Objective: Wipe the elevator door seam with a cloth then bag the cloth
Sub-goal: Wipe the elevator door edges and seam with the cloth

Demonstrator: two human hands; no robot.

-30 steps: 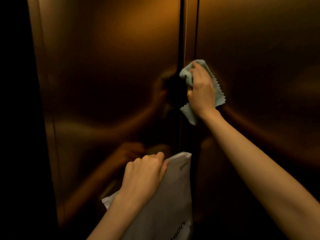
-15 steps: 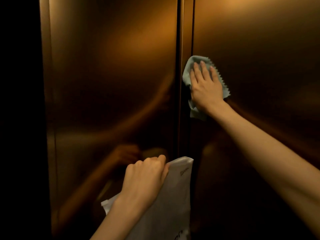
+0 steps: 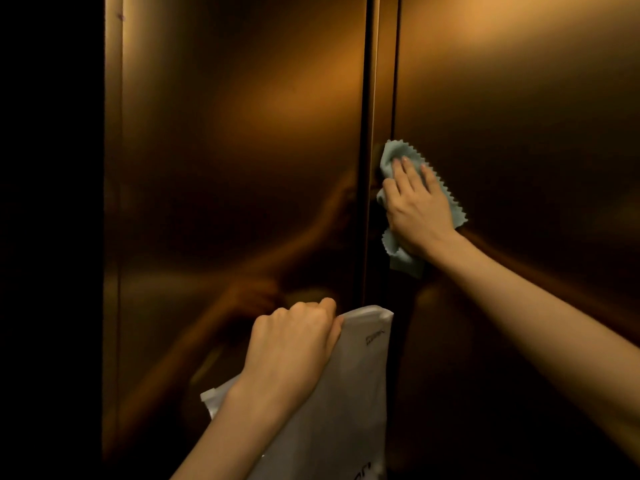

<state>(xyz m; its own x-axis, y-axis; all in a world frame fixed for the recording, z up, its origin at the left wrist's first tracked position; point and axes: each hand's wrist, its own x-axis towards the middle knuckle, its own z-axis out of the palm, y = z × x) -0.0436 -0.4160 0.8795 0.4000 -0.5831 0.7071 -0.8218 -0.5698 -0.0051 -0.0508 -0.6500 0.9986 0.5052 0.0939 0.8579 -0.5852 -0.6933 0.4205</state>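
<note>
The elevator door seam [image 3: 367,98] runs as a dark vertical line between two brushed bronze door panels. A pale blue cloth [image 3: 391,157] with zigzag edges lies flat against the right panel, its left edge at the seam. My right hand [image 3: 417,209] covers the cloth and presses it to the door, fingers pointing up and slightly spread. Lower down, my left hand [image 3: 294,341] is closed over the top edge of a white plastic bag [image 3: 353,393], which hangs in front of the seam. The bag's lower part runs out of view.
The left door panel [image 3: 242,150] and right door panel [image 3: 519,116] reflect both my arms. A narrow door frame strip [image 3: 112,202] stands at the left, with darkness beyond it.
My right hand slid the cloth up along the seam, then back down a little, spreading its fingers flat. My left hand has kept hold of the bag in about the same place.
</note>
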